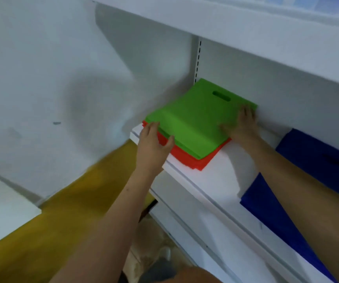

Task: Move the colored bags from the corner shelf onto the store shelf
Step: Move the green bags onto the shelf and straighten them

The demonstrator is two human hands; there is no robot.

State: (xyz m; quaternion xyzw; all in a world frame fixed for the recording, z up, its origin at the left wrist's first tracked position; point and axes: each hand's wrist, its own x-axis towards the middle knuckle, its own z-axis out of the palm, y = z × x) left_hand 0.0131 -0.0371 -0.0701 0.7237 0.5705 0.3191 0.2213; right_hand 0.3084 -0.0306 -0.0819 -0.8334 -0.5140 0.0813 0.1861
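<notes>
A stack of green bags (193, 119) with a cut-out handle lies on top of orange-red bags (191, 160) at the left end of the white store shelf (221, 176). My left hand (152, 146) is at the stack's left edge, fingers straight against the side and thumb touching the front edge of the pile. My right hand (240, 125) lies flat on the green bags at their right rear corner, fingers spread and pressing down. Blue bags (311, 160) lie further right on the same shelf, partly hidden by my right forearm.
Another white shelf (225, 23) overhangs just above the bags. A white wall (42, 78) stands to the left. The floor below is yellow (62, 217). The corner of a white surface (3, 209) shows at lower left. A lower shelf edge (185, 225) runs under the store shelf.
</notes>
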